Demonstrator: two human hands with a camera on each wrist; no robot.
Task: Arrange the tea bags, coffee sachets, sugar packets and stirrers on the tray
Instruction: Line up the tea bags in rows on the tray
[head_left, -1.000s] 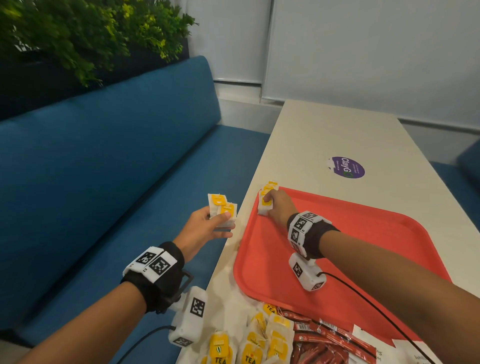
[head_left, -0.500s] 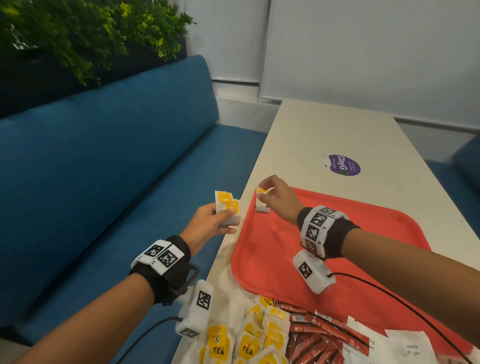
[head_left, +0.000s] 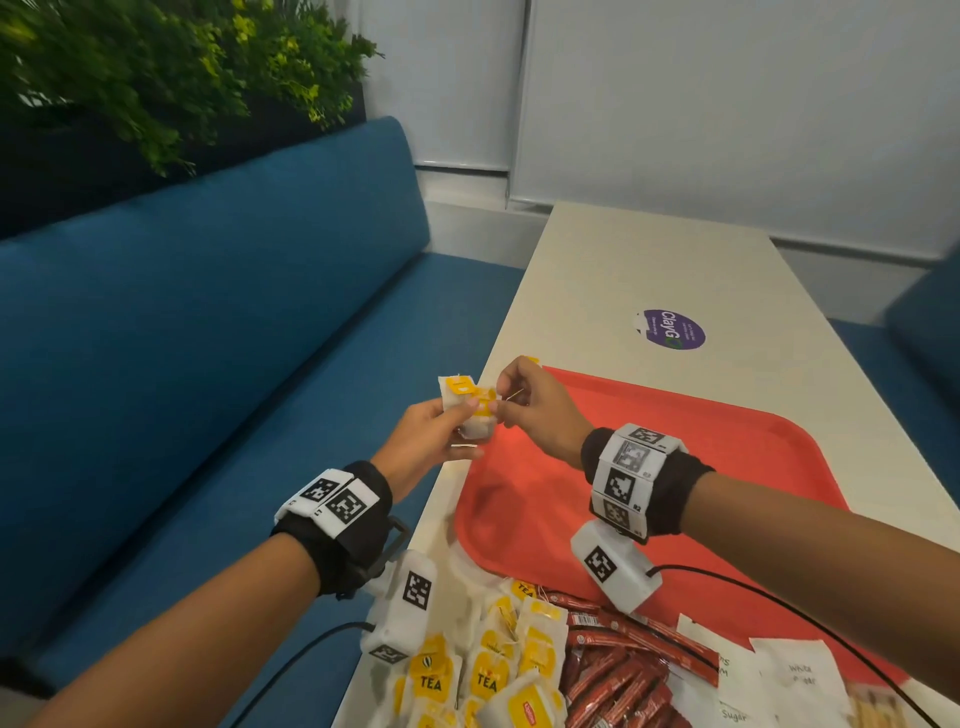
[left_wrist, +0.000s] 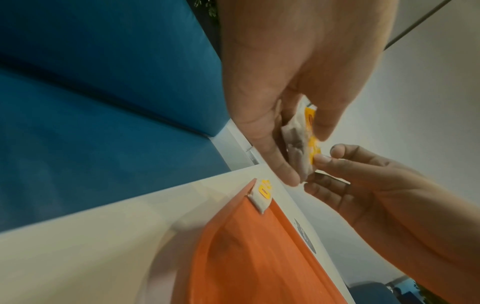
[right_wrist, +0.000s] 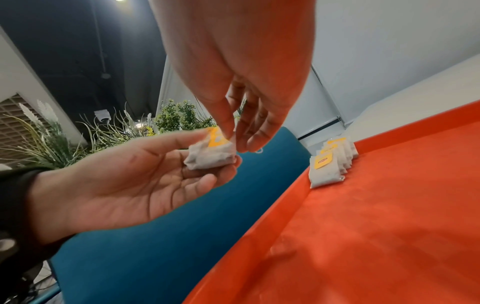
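Observation:
My left hand (head_left: 465, 415) holds a small stack of white tea bags (head_left: 460, 400) with yellow tags, just off the table's left edge. My right hand (head_left: 501, 402) has reached across and pinches the yellow tag of the top tea bag (right_wrist: 217, 140) between thumb and fingertips. The red tray (head_left: 675, 467) lies on the table to the right of both hands. A short row of tea bags (right_wrist: 330, 164) stands in the tray's far left corner, also seen as tea bags (left_wrist: 261, 195) in the left wrist view. In the head view my right hand hides most of that row.
Near me, at the tray's front edge, lie a loose pile of tea bags (head_left: 483, 670), red coffee sachets (head_left: 613, 670) and white sugar packets (head_left: 789, 675). A purple sticker (head_left: 672, 330) marks the table beyond the tray. A blue bench (head_left: 208, 389) runs along the left.
My right hand let go of the tea bags set in the tray's corner and moved left to the stack. My left hand came right to meet it.

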